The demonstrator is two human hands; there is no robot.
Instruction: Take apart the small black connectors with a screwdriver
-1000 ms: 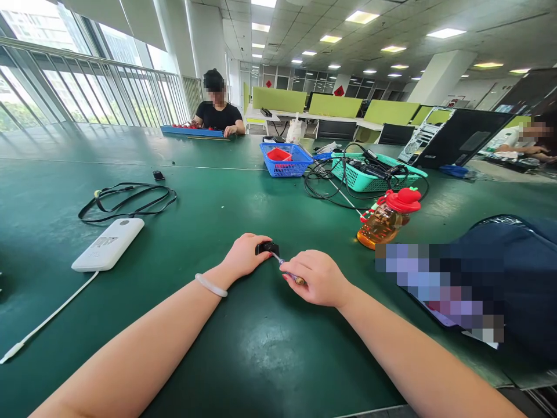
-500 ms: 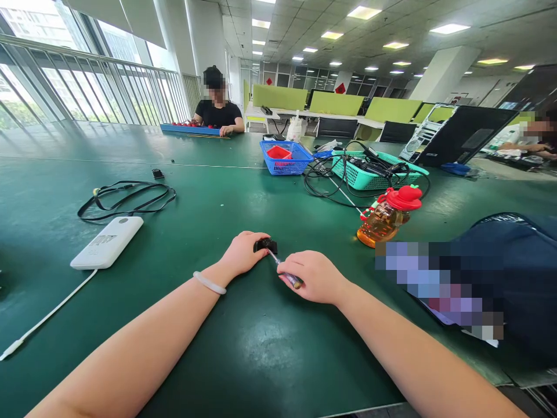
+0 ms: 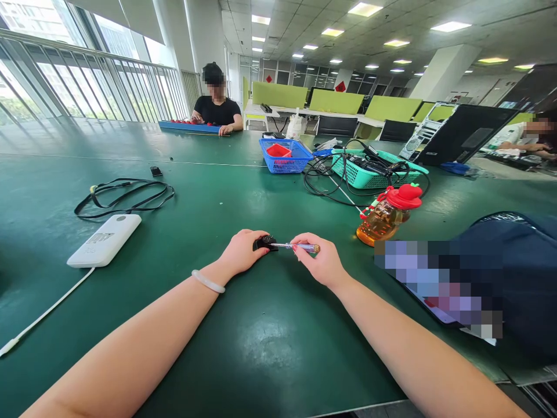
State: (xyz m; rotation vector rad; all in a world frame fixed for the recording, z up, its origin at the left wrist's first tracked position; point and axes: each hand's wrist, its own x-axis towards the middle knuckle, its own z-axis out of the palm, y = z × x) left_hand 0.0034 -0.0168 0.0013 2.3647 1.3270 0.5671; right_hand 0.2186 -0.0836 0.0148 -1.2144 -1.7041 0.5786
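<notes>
Near the middle of the green table (image 3: 209,200), my left hand (image 3: 242,253) grips a small black part (image 3: 266,241) between thumb and fingers. My right hand (image 3: 319,258) is closed on a screwdriver (image 3: 300,247) with a clear purplish handle. Its thin shaft points left, nearly level, and the tip meets the black part's right side. Exact contact at the tip is too small to make out. A pale bracelet circles my left wrist.
A white power bank (image 3: 105,241) and black cable (image 3: 126,197) lie left. Beyond my hands are a blue basket (image 3: 285,165), a teal basket (image 3: 361,179) with cables and a red-lidded bottle (image 3: 378,223). Dark fabric (image 3: 522,290) lies right. A person (image 3: 217,110) sits across the table.
My right hand has moved up and slightly right, swinging the screwdriver from a steep diagonal to nearly level. The black part looks slightly tilted in my left hand.
</notes>
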